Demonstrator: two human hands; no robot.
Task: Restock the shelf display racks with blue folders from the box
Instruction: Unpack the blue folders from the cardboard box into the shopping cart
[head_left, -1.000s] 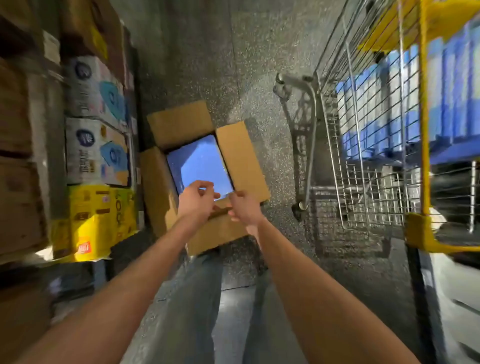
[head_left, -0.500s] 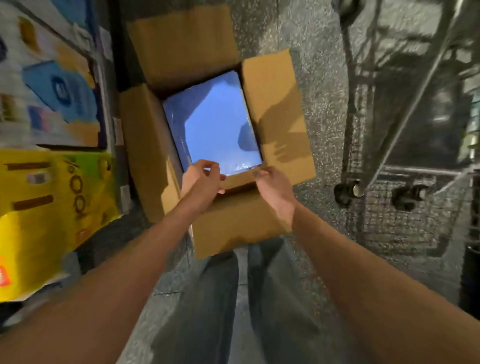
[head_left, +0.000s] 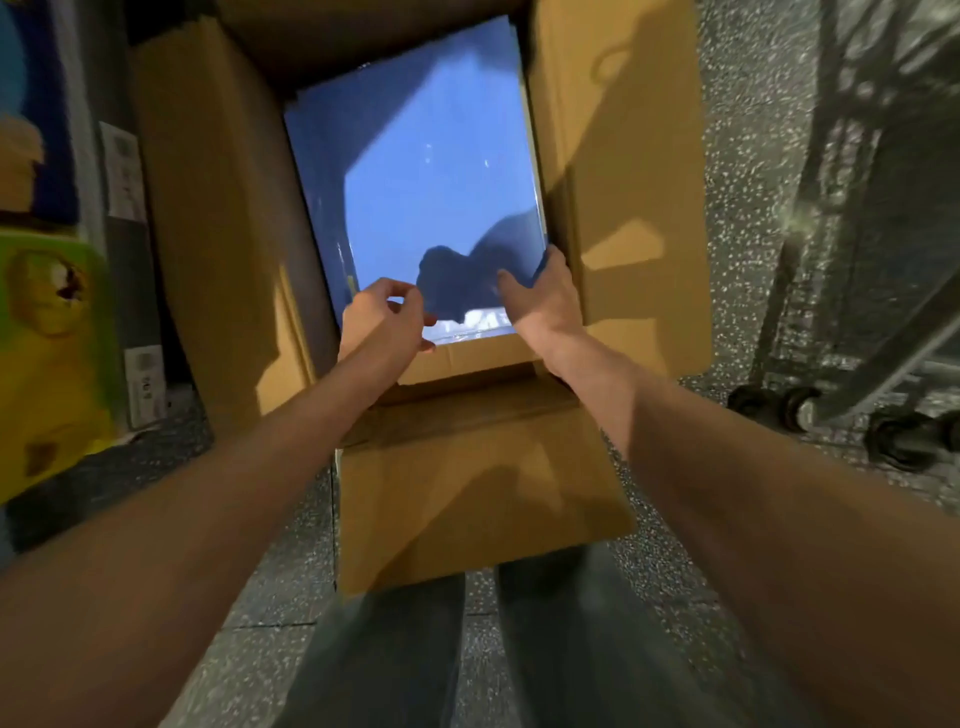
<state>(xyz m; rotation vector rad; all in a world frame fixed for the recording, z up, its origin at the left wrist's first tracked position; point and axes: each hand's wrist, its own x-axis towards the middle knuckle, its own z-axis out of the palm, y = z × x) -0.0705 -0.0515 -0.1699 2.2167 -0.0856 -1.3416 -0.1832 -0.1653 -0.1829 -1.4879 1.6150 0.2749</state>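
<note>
- Brown corrugated cardboard box (head_left: 623, 156): stands on the speckled grey floor (head_left: 737, 260) with its flaps folded out. It holds the stock.
- Stack of glossy blue folders (head_left: 436, 171): lies flat inside the box, reaching wall to wall. Judged light singly and heavy in bulk, flat, somewhat bendy and slick-faced. Best taken at the near corners, fingers slid beneath.
- Right hand (head_left: 545, 296): fingers spread wide, resting on the stack's near right corner.
- Left hand (head_left: 382, 317): fingers curled narrow over the near left corner. Cannot tell whether they pinch anything.
</note>
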